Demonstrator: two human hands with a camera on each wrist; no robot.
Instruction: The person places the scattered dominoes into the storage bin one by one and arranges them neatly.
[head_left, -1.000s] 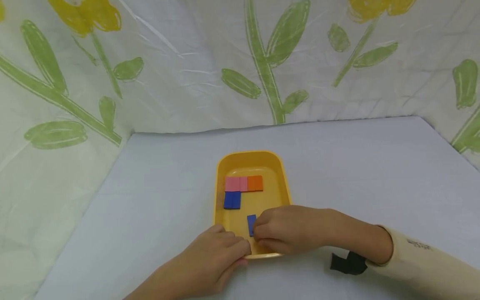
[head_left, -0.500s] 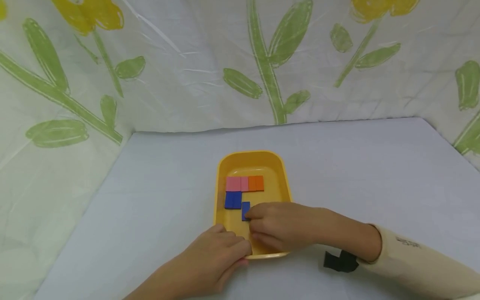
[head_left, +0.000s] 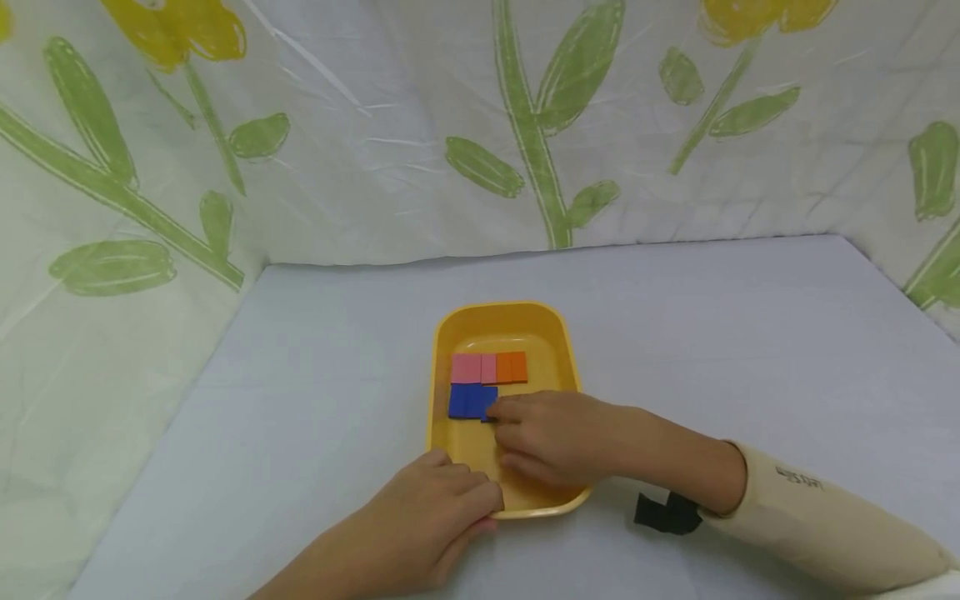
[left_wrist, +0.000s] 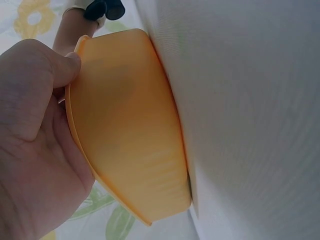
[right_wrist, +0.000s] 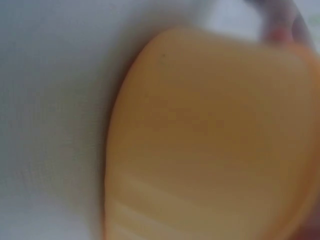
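Observation:
A yellow tray [head_left: 547, 358] lies on the table with flat coloured tiles inside. My left hand [head_left: 442, 510] grips its near rim; in the left wrist view the thumb of that hand [left_wrist: 30, 100] lies over the edge of the tray wall [left_wrist: 125, 115]. Reaching in from the right, my right hand [head_left: 551, 437] holds a narrow blue tile [head_left: 490, 392] by its right side, its fingertips partly covering it. That tile sits right beside a blue pair [head_left: 465, 401], slightly lower. Above them runs a row of pink tiles [head_left: 467, 367] and orange tiles [head_left: 512, 367].
The pale table [head_left: 322, 375] surrounds the tray and meets a white curtain [head_left: 360, 167] painted with flowers at the back. A black strap-like piece [head_left: 667, 512] hangs under the right sleeve [head_left: 810, 517]. The right wrist view shows mostly the tray's outer wall [right_wrist: 210, 130], blurred.
My right hand has carried the narrow blue tile away from me and leftward, from the near part of the tray up against the blue pair. The left hand stays on the rim.

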